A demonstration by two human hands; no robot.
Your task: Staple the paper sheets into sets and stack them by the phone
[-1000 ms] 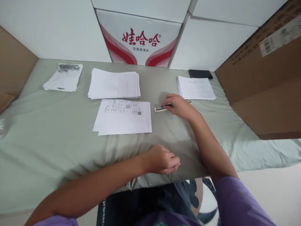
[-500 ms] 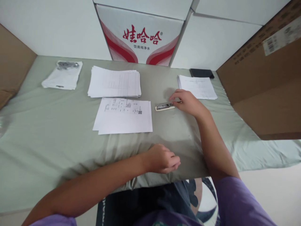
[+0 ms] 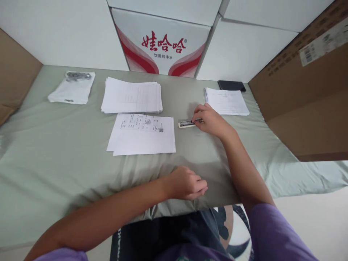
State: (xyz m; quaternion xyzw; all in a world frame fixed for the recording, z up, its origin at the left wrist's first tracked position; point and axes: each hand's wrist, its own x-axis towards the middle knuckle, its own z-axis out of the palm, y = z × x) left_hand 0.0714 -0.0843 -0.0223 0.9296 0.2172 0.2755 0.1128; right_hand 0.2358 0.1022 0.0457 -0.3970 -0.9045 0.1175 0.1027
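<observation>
A stapler [image 3: 186, 124] with a pale base and a metal top lies flat on the cloth-covered table. The fingertips and thumb of my right hand [image 3: 208, 118] are closed around its right end, which they partly hide. To its left, loose printed sheets [image 3: 144, 139] overlap slightly, the upper one bearing a printed form and a small square code. My left hand [image 3: 188, 184] rests near the front edge of the table, its fingers curled into a loose fist with nothing visible in them.
A thick paper stack [image 3: 130, 95] lies behind the loose sheets. Farther right are a smaller stack [image 3: 227, 102] and a dark phone [image 3: 231, 86]. A white plastic packet [image 3: 73, 90] lies at the back left. White boxes [image 3: 163, 43] and a brown carton [image 3: 307, 98] border the table.
My right hand has shifted a little to the left along the stapler and now covers more of it. My left hand stays where it was.
</observation>
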